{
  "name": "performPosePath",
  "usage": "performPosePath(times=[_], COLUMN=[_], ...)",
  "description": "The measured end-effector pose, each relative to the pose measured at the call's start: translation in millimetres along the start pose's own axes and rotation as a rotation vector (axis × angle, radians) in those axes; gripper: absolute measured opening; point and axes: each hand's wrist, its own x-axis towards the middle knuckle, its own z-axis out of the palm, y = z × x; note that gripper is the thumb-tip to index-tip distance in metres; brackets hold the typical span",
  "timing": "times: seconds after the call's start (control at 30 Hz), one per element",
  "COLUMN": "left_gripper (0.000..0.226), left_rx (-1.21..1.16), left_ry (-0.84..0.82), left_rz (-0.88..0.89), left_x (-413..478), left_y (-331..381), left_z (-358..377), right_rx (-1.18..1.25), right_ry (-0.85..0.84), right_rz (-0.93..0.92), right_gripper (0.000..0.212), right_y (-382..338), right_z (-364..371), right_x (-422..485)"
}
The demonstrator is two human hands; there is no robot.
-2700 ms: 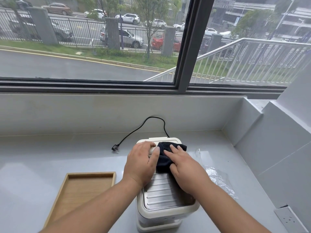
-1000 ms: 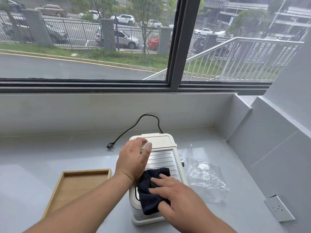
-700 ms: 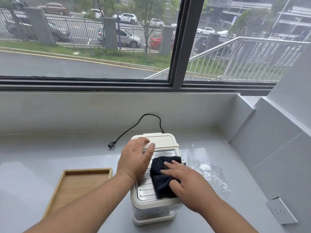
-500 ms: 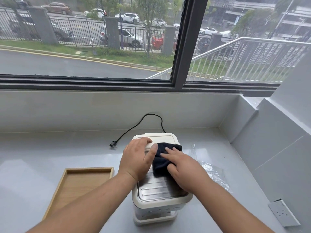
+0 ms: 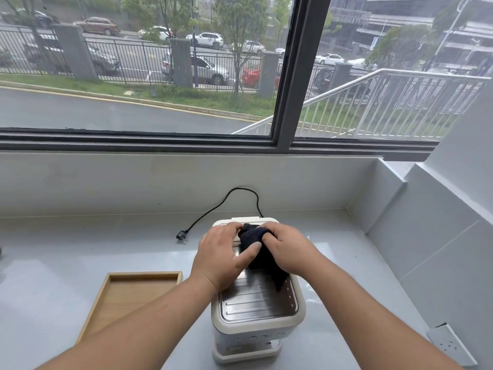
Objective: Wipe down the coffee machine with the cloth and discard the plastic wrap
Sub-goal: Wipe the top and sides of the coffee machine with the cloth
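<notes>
A cream coffee machine (image 5: 257, 320) with a ribbed metal top stands on the grey counter (image 5: 80, 252) in front of me. My right hand (image 5: 289, 249) grips a bunched dark navy cloth (image 5: 262, 256) and presses it on the far part of the machine's top. My left hand (image 5: 220, 256) lies on the left side of that top; its fingertips and thumb touch the cloth. The clear plastic wrap (image 5: 310, 295) lies on the counter right of the machine, mostly hidden by my right forearm.
A shallow wooden tray (image 5: 128, 297) sits on the counter left of the machine. The machine's black cord runs back to a loose plug (image 5: 182, 235). A wall socket (image 5: 450, 346) is low on the right wall. A raised ledge and a window close the far side.
My right hand has slid the cloth from the machine's near edge to its far end, and the cloth is now bunched. My left hand has stayed on the top.
</notes>
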Motion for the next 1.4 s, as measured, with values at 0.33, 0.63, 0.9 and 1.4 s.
performPosePath(times=[0.33,0.63,0.9,1.4], left_gripper=[0.040,0.024,0.048,0.075], left_rx=[-0.013,-0.028,-0.142,0.162], left_ry=[-0.006,-0.182,-0.208,0.014], left_rz=[0.058,-0.056,-0.093,0.074], left_x=[9.0,15.4,7.9,-11.4], left_y=[13.8,25.8,16.8,10.4], left_z=[-31.2,-29.1,-10.8,14.1], right_rx=[0.027,0.003,-0.388,-0.399], right_ry=[0.133,0.208,0.124,0.307], right_rz=[-0.119,-0.080,-0.280,0.002], right_gripper=[0.017,0.032,0.041,0.013], right_y=[-25.7,-26.0,7.5,27.8], right_z=[-26.3,-22.0,31.5,-1.0], right_x=[-6.7,-11.7,-35.2,22.1])
